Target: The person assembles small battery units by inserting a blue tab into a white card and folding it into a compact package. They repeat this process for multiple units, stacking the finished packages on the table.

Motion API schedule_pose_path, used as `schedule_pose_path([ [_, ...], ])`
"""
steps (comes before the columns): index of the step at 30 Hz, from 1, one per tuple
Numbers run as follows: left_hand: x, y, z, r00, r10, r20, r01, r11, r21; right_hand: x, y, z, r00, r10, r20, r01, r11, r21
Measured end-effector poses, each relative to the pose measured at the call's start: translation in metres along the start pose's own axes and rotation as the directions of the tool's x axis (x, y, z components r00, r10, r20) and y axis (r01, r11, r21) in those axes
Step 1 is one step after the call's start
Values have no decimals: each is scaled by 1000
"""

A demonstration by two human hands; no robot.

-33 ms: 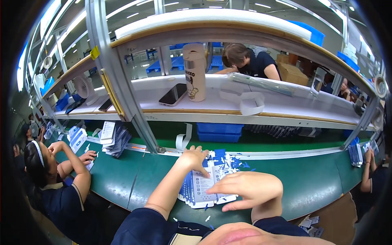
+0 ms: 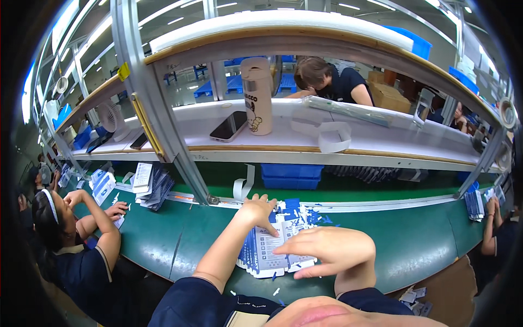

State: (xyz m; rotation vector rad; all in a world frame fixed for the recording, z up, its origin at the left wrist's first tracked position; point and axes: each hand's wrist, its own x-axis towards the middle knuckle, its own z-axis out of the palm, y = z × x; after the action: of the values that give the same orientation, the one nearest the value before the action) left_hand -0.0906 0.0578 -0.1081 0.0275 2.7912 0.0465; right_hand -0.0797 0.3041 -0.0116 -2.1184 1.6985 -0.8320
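A fanned pile of flat white-and-blue printed cartons lies on the green bench in front of me. My left hand rests at the pile's far left edge, fingers spread, thumb pointing down onto the top carton. Over the right side of the pile is my right hand, its fingers stretched out to the left and its thumb apart. It grips nothing that I can see; whether its fingertips touch the card cannot be made out. Small white and blue paper scraps are scattered just beyond the pile.
A metal-framed shelf spans the bench, holding a tumbler and a phone. Below it sit a blue bin and a curled white strip. Co-workers sit left, right and across. More cartons are stacked at left.
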Motion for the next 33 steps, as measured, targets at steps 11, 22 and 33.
schedule_pose_path([
  [11, 20, -4, 16, 993, 76, 88, -72, 996, -57, -2, 33, 0, 860, 488, -146, -510, 827, -236],
  [22, 3, 3, -1, 982, 146, -120, -157, 984, -87, -5, 36, -1, 886, 449, -112, -463, 870, -172],
  [33, -66, 15, -65, 545, 250, -800, -748, 575, -330, 7, 48, -9, 757, 225, -614, -437, 873, -219],
])
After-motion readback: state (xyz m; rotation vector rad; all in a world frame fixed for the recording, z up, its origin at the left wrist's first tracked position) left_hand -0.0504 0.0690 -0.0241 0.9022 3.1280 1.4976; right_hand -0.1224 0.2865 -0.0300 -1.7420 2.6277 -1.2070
